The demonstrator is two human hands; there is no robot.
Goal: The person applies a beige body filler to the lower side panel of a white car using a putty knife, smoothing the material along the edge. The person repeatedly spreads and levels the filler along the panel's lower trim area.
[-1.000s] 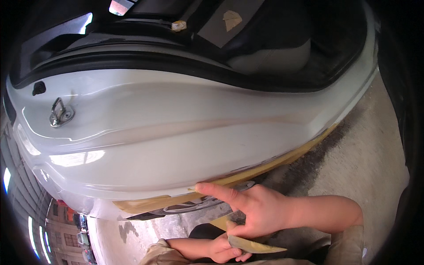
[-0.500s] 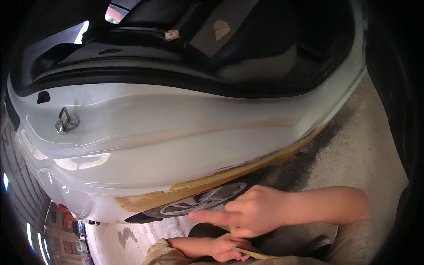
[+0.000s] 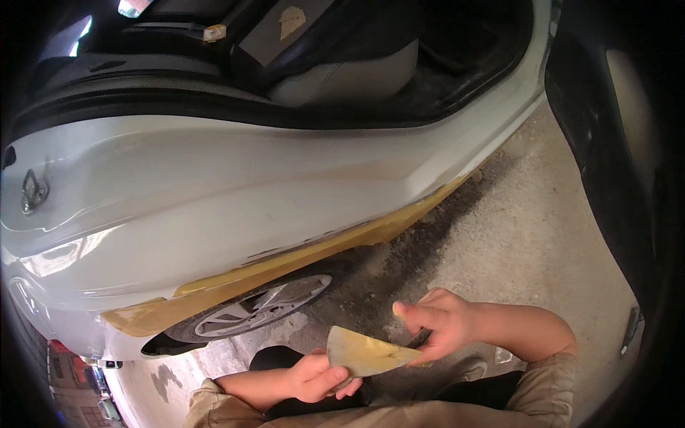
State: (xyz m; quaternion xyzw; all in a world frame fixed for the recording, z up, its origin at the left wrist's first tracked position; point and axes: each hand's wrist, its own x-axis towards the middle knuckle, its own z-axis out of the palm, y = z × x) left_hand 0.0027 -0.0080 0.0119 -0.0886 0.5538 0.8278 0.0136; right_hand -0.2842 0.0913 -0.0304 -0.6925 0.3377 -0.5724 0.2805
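A person in tan sleeves [image 3: 544,381] works with bare hands beside a white car body [image 3: 235,192], a small grey plate [image 3: 341,354] daubed with yellow paste [image 3: 372,347] between them. The left hand [image 3: 314,378] grips the plate by its lower left edge, thumb laid over the rim. The right hand [image 3: 449,324] is partly spread at the opposite, pointed end, its lower fingers right at the tip; whether they touch it cannot be told. One raised fingertip [image 3: 398,309] shows a yellow smear, and something dark sits between the digits, too small to make out.

The plate, tilted with its daubed face in view, is above the person's lap and well apart from the car. It looks thin, light and stiff, easily carried in one hand; the paste looks soft and likely to smear or cling. The bare grey margin at the left appears the cleanest place to take hold, clear of the yellow middle.

Behind, a yellow band [image 3: 285,264] follows the lower edge of the white bodywork, just above a silver-spoked wheel [image 3: 264,308]. A metal loop [image 3: 31,192] stands at far left, a dark seat [image 3: 349,78] shows through the opening, and rough concrete floor [image 3: 514,250] spreads at right.
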